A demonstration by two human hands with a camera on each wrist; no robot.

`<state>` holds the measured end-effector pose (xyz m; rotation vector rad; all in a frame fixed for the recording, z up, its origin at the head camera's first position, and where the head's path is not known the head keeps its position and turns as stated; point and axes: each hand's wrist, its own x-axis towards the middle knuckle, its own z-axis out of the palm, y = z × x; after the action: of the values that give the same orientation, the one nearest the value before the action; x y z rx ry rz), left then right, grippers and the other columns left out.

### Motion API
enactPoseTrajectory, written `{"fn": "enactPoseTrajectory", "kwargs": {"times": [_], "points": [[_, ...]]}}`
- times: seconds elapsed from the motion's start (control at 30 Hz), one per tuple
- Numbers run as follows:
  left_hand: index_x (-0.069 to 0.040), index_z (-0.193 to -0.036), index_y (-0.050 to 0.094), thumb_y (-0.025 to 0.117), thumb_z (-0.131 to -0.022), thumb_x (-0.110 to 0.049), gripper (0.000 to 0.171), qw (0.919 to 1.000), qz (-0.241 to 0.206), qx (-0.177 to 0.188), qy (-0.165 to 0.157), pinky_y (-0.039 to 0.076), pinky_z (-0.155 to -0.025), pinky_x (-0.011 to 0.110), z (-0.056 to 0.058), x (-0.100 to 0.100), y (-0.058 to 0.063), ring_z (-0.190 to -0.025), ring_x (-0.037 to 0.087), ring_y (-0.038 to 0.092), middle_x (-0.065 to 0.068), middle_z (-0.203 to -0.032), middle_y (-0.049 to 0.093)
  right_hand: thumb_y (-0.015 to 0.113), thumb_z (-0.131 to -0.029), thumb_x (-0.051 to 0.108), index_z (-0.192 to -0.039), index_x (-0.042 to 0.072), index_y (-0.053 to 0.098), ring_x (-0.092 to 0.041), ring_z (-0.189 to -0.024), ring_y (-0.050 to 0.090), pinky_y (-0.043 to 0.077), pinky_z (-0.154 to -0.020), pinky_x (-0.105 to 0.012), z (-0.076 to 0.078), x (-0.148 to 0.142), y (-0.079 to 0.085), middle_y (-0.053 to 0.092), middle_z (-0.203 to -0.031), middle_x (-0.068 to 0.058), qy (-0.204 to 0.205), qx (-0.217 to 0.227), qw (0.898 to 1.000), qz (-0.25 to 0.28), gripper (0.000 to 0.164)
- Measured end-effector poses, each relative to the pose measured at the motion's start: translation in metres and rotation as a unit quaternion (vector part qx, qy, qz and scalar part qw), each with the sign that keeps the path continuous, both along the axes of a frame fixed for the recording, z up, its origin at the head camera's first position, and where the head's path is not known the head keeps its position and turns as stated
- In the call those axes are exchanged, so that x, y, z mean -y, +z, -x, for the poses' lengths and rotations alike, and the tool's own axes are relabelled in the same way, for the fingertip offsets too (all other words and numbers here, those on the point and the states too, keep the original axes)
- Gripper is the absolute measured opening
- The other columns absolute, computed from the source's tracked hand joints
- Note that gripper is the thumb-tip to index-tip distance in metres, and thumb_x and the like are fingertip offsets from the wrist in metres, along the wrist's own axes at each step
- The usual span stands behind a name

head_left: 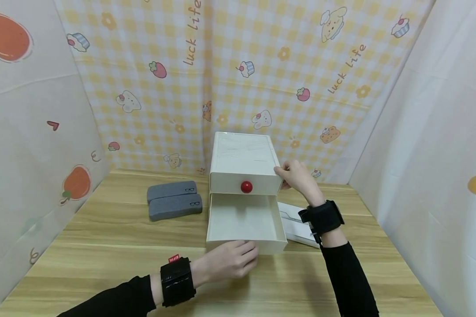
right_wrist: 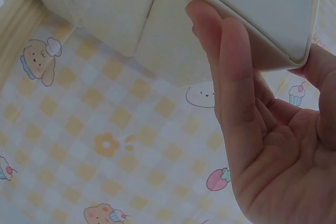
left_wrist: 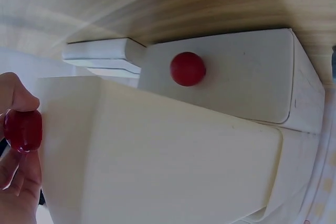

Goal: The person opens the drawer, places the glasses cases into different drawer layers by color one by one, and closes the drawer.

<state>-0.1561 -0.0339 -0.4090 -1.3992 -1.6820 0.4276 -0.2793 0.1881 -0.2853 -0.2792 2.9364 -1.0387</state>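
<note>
1. Just beyond the left hand, which pinches its red knob, the lower drawer stands pulled out.
2. At the right hand, clamped on its right edge, stands the white box.
3. Left beyond the left hand, two grey cases touch on the bench.
4. Below the right hand lies a carton.
</note>
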Motion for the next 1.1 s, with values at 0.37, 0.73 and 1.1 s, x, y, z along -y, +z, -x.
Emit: {"fn": "enactPoseTrajectory", "kwargs": {"times": [0.37,0.73,1.1], "points": [[-0.026,-0.097,0.070,0.023,-0.096,0.004,0.055,0.9997,0.016,-0.016,-0.013,0.050,-0.082,0.019,-0.006,0.002,-0.003,-0.096,0.008,0.061,-0.006,-0.102,0.066,0.050,-0.097,0.025,-0.085,-0.002,0.064,-0.011,-0.057,0.065,0.057,-0.059,-0.028,0.000,0.000,0.000,0.069,-0.086,-0.020,0.000,-0.001,1.000,0.001,0.033],[-0.021,-0.097,0.068,0.036,-0.098,-0.011,0.034,0.9956,-0.054,-0.015,-0.075,0.051,-0.074,0.019,-0.001,0.012,0.014,-0.089,0.007,0.064,-0.007,-0.096,0.069,0.050,-0.097,0.027,-0.085,-0.001,0.064,-0.014,-0.058,0.066,0.057,-0.059,-0.028,0.000,0.000,0.000,0.069,-0.086,-0.020,0.001,0.000,1.000,0.003,0.034],[-0.010,-0.084,0.065,0.036,-0.100,-0.018,0.034,0.9697,-0.235,0.013,-0.067,0.051,-0.058,0.019,0.041,0.048,0.038,-0.063,0.010,0.061,-0.001,-0.072,0.067,0.050,-0.097,0.027,-0.085,-0.001,0.064,-0.018,-0.061,0.068,0.056,-0.059,-0.027,0.001,0.000,0.000,0.069,-0.090,-0.021,-0.004,0.006,1.000,-0.004,0.034]]}}
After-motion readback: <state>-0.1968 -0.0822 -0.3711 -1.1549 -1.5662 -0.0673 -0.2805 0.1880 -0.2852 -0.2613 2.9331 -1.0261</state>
